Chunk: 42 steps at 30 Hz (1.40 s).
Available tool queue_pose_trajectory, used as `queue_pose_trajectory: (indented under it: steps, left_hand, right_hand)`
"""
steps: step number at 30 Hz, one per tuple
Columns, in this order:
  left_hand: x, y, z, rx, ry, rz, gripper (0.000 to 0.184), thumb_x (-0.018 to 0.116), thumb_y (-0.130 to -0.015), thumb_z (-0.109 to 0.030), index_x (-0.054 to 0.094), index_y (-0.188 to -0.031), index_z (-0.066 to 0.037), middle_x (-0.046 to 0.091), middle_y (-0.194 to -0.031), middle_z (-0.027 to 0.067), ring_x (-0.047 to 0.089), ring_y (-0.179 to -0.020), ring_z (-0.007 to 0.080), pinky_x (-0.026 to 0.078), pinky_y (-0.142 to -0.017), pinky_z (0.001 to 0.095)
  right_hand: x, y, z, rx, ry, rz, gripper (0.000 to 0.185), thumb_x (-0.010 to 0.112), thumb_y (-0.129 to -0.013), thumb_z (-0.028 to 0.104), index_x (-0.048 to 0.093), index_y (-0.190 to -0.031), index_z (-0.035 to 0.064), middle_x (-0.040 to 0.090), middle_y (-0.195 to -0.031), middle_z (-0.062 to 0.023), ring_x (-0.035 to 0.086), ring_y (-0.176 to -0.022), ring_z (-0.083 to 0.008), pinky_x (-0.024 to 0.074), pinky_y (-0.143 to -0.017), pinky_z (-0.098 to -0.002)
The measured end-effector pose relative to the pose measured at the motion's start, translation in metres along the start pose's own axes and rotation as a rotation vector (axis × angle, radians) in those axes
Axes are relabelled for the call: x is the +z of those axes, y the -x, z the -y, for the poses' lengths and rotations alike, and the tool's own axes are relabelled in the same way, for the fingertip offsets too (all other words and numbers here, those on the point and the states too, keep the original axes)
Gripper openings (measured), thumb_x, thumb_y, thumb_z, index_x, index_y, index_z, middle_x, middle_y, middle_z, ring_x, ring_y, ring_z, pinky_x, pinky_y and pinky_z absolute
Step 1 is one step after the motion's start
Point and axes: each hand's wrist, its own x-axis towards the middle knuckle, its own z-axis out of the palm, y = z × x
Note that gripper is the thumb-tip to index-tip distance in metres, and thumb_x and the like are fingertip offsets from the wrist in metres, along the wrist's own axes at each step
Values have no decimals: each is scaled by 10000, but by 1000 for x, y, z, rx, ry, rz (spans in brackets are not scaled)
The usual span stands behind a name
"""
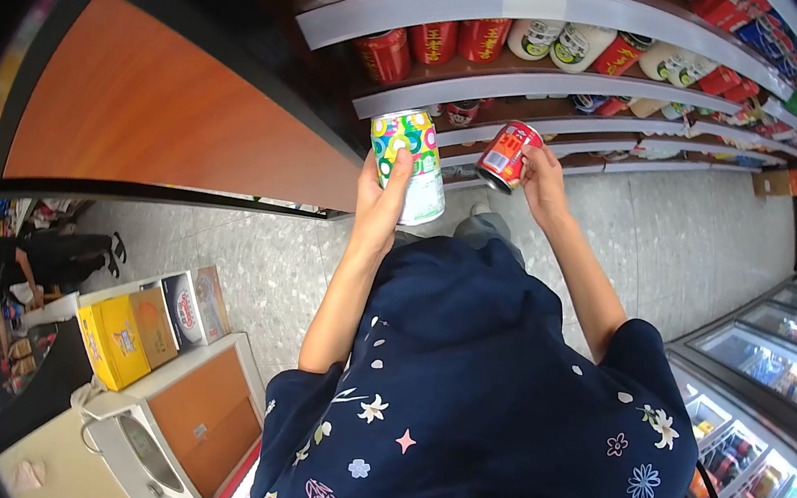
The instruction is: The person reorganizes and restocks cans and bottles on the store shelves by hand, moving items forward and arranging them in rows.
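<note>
My left hand [381, 202] is wrapped round a tall drink can [420, 167] with a white base and a colourful ring pattern, its thumb across the front. In my right hand [541, 182] is a smaller red can [508, 156], tilted, with its silver end low and a pale label patch facing me. The two cans are apart, held in front of the shelves. Behind them, red cans [434, 43] and white bottles with green print [580, 46] stand in a row on a shelf.
Shelf edges [548, 4] curve across the top. A wooden panel [167, 111] stands at the left. Glass-topped coolers [766, 334] line the right. Lower left are a counter with a sink [140, 446], a yellow box [113, 341] and a person in dark clothes [28, 268].
</note>
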Motion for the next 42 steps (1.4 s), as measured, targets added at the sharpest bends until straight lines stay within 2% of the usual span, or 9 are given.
queue_pose_trajectory:
  steps: [5,9,20,26,28,31,34,39,42]
  left_hand:
    - [8,3,-7,-143,43,105,461,624,-955,-333,500,-1245,2,633,-1116,92,614,-995,127,494,-865,289]
    - [31,-14,-8,-10,-25,168,452,646,-942,-319,501,-1222,6,636,-1112,96,620,-986,131,501,-856,294]
    - [44,-20,-2,-18,15,51,458,669,-927,-322,494,-1194,7,638,-1089,96,621,-958,127,502,-835,287]
    - [26,-18,1,105,51,-75,454,731,-877,-209,490,-1203,-3,635,-1057,79,612,-928,118,497,-827,277]
    - [15,-12,0,229,41,-107,481,744,-854,-167,484,-1228,-10,628,-1076,86,610,-944,126,496,-840,284]
    - [4,1,-7,330,-3,-157,512,761,-811,-131,498,-1236,-20,615,-1100,80,608,-973,145,487,-877,309]
    - [-5,8,-5,406,-61,-199,539,784,-783,-139,503,-1229,-24,605,-1111,79,599,-997,154,478,-895,317]
    - [-8,19,-3,467,-120,-217,610,828,-725,-116,493,-1227,-29,592,-1119,78,588,-1024,161,469,-914,321]
    - [-10,27,-3,480,-156,-198,632,834,-712,-97,478,-1230,-32,588,-1126,82,585,-1034,165,465,-924,323]
  right_hand:
    - [41,74,64,-20,247,220,605,747,-800,134,438,-1303,5,647,-907,-77,584,-717,-96,451,-642,-228]
    - [73,83,104,-106,391,347,678,786,-760,91,416,-1325,32,656,-903,-91,557,-642,-82,440,-578,-219]
    - [81,61,122,-87,512,365,746,821,-732,121,405,-1340,10,669,-931,-110,577,-725,-84,443,-584,-235]
    - [41,14,81,-250,699,499,706,831,-712,224,493,-1299,27,616,-1202,-99,589,-1047,-158,460,-931,-333]
    - [16,-12,53,-256,943,434,721,827,-690,172,505,-1320,32,611,-1199,-97,580,-1098,-192,448,-956,-331]
    - [8,-37,18,-637,1128,383,716,825,-655,261,526,-1254,6,592,-1197,-170,594,-1088,-309,456,-951,-380]
    - [19,-65,-3,-843,1117,342,702,812,-670,282,526,-1248,4,569,-1180,-208,553,-1115,-381,443,-960,-421]
    - [31,-102,-19,-824,1183,288,673,813,-691,313,531,-1212,-7,560,-1193,-235,529,-1101,-424,440,-931,-466]
    - [35,-114,-27,-834,1232,217,593,813,-699,310,587,-1150,-1,619,-1086,-225,580,-1011,-415,466,-888,-462]
